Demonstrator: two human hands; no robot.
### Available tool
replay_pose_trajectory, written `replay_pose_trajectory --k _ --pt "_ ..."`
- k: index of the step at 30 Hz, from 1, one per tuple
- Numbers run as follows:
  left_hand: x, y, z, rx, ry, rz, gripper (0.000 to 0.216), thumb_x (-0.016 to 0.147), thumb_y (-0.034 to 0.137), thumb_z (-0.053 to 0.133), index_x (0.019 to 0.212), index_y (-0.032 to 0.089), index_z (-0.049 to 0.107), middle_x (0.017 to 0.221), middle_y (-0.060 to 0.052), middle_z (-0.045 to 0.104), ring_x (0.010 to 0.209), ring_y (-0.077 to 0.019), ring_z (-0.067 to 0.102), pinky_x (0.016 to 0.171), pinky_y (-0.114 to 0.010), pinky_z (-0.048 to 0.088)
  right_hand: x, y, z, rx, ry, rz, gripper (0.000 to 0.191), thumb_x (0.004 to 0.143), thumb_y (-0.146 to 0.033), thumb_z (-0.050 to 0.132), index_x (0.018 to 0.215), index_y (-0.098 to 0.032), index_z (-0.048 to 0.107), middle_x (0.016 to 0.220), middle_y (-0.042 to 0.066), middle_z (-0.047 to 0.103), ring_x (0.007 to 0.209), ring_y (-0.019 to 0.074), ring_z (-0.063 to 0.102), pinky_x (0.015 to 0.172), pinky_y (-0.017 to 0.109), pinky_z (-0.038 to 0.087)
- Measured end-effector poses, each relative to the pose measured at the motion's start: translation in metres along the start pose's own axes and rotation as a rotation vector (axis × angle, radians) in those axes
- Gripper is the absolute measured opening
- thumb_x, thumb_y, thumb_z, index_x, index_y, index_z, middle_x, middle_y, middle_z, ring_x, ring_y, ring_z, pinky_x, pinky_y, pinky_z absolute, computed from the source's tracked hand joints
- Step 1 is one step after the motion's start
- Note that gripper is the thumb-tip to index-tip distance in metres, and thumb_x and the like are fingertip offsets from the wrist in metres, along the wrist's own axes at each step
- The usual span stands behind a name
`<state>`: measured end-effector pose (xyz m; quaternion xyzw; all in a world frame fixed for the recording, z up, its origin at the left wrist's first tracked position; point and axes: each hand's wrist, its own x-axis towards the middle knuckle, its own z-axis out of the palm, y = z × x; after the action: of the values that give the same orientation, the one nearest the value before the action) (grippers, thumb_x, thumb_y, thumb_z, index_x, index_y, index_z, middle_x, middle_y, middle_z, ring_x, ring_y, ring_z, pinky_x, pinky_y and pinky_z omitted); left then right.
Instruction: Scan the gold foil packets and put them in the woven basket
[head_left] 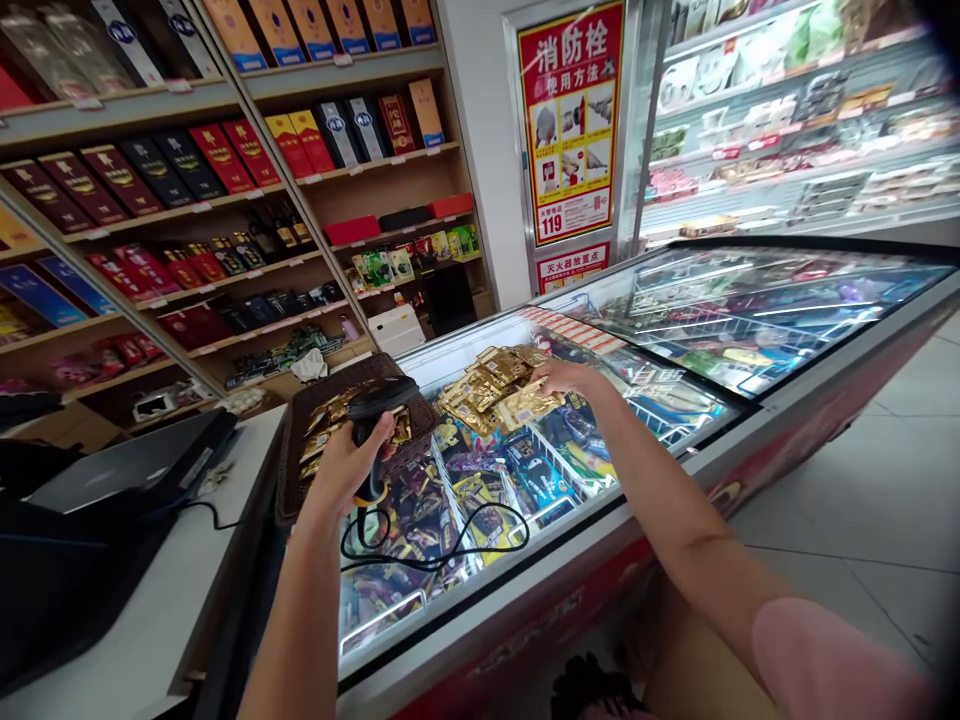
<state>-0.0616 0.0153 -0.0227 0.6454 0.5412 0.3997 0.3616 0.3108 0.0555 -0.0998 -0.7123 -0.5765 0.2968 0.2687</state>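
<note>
My left hand is closed round the handle of a black barcode scanner, held over the glass lid of a chest freezer; its black cable loops across the glass. My right hand reaches further over the lid and grips a gold foil packet at the edge of a pile of similar gold packets. A dark woven basket with more gold packets sits just behind the scanner.
A white counter with a dark laptop-like device lies at the left. Wall shelves hold boxed bottles. A second freezer and a refrigerated display stand at the right. Tiled floor is at lower right.
</note>
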Motion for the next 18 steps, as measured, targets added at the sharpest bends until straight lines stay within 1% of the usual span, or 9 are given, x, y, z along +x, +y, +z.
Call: replay_pose_trajectory --k 2,4,6,8,9,10,13,16,18 --pt "-0.004 -0.003 -0.005 -0.05 0.049 -0.045 0.06 0.063 0.069 0.076 0.088 0.016 0.065 0.087 -0.007 0.069 0.066 -0.0178 0.067 0.062 -0.03 0.054 -0.001 0.005 0.002 -0.1 0.047 0.042 0.015 0.076 -0.016 0.072 0.091 -0.013 0.076 0.086 0.016 0.073 0.084 0.0292 0.069 0.071 0.038 0.052" --pt "-0.004 -0.008 -0.011 -0.059 0.109 -0.084 0.056 0.065 0.065 0.077 0.09 0.016 0.064 0.087 -0.006 0.068 0.065 -0.0176 0.067 0.062 -0.03 0.056 -0.005 0.001 0.01 -0.182 0.145 0.046 0.018 0.08 -0.01 0.068 0.097 -0.008 0.074 0.102 0.023 0.071 0.103 0.0343 0.065 0.084 0.043 0.049" --pt "-0.002 -0.014 -0.021 -0.059 0.18 -0.089 0.054 0.065 0.063 0.077 0.09 0.017 0.063 0.085 -0.004 0.067 0.064 -0.0171 0.067 0.062 -0.03 0.055 -0.01 -0.015 0.024 -0.264 0.273 0.005 0.025 0.084 -0.009 0.064 0.108 -0.005 0.071 0.122 0.029 0.062 0.12 0.0398 0.055 0.095 0.05 0.043" --pt "0.001 -0.019 -0.033 -0.066 0.242 -0.061 0.054 0.063 0.064 0.077 0.086 0.017 0.061 0.079 -0.003 0.066 0.063 -0.0164 0.066 0.062 -0.029 0.055 -0.013 -0.041 0.042 -0.318 0.353 -0.082 0.029 0.091 -0.011 0.058 0.117 -0.005 0.068 0.134 0.03 0.054 0.129 0.041 0.047 0.102 0.053 0.038" --pt "0.001 -0.022 -0.039 -0.068 0.259 -0.048 0.055 0.062 0.065 0.077 0.083 0.017 0.061 0.075 -0.002 0.065 0.062 -0.0159 0.064 0.062 -0.028 0.054 -0.013 -0.057 0.054 -0.325 0.346 -0.14 0.029 0.093 -0.014 0.055 0.119 -0.007 0.067 0.134 0.028 0.055 0.129 0.039 0.048 0.103 0.051 0.037" --pt "0.001 -0.024 -0.046 -0.07 0.271 -0.04 0.056 0.061 0.067 0.076 0.08 0.017 0.059 0.071 -0.002 0.064 0.061 -0.0154 0.063 0.061 -0.027 0.053 -0.013 -0.076 0.066 -0.322 0.304 -0.205 0.027 0.095 -0.018 0.055 0.117 -0.009 0.069 0.131 0.024 0.058 0.125 0.0357 0.052 0.103 0.047 0.039" --pt "-0.002 -0.033 -0.063 -0.072 0.297 -0.073 0.059 0.058 0.07 0.076 0.079 0.018 0.058 0.063 0.0 0.06 0.056 -0.0137 0.058 0.056 -0.026 0.049 -0.009 -0.137 0.111 -0.295 0.146 -0.341 0.024 0.096 -0.03 0.057 0.105 -0.016 0.074 0.125 0.016 0.066 0.112 0.0284 0.063 0.094 0.035 0.047" --pt "-0.009 -0.043 -0.071 -0.095 0.327 -0.131 0.061 0.056 0.07 0.078 0.081 0.017 0.058 0.063 0.001 0.059 0.054 -0.0129 0.056 0.055 -0.026 0.049 -0.002 -0.191 0.156 -0.262 0.017 -0.346 0.029 0.094 -0.036 0.062 0.102 -0.012 0.075 0.113 0.018 0.071 0.106 0.03 0.067 0.086 0.034 0.051" --pt "-0.015 -0.051 -0.073 -0.103 0.319 -0.146 0.062 0.057 0.07 0.078 0.08 0.017 0.057 0.063 0.001 0.059 0.053 -0.0124 0.056 0.055 -0.026 0.048 0.001 -0.217 0.179 -0.226 -0.023 -0.303 0.036 0.092 -0.04 0.065 0.11 -0.01 0.073 0.115 0.021 0.071 0.111 0.0319 0.066 0.089 0.035 0.051"
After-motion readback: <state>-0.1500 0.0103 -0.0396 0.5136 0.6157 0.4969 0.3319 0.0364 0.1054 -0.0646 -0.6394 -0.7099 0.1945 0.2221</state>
